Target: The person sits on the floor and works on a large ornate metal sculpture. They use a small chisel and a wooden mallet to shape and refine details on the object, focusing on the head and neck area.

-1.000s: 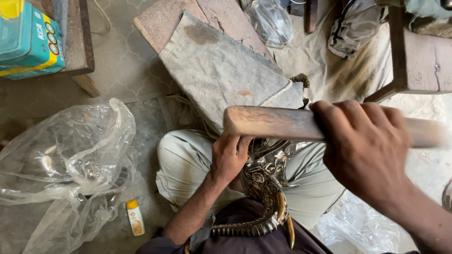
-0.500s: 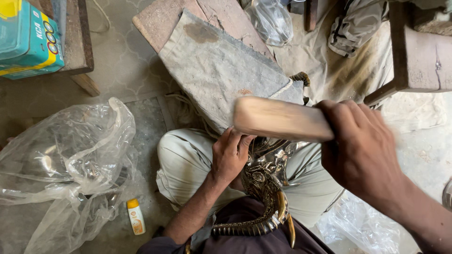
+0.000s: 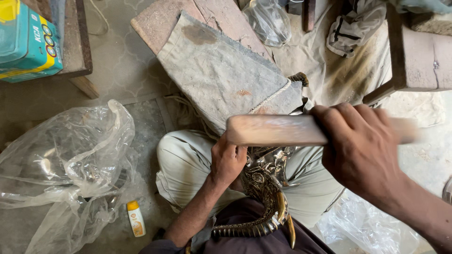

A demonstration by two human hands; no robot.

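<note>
My right hand (image 3: 365, 153) grips a thick wooden stick (image 3: 275, 130), held level across the middle of the view and blurred by motion. Below it, my left hand (image 3: 228, 160) holds an ornate brass figure with curved horns (image 3: 266, 197) that rests in my lap between my knees. The stick's free end hangs just above my left hand. The upper part of the brass figure is hidden behind the stick.
A grey cloth (image 3: 221, 70) drapes over a slanted wooden block (image 3: 162, 16) ahead of my knees. A large clear plastic bag (image 3: 66, 164) with metal pieces lies at left, a small yellow-capped bottle (image 3: 135, 218) beside it. A teal box (image 3: 26, 42) sits top left.
The stick has swung back and forth: its free end went right, then returned left and a little lower. My left hand and the brass figure stayed in place.
</note>
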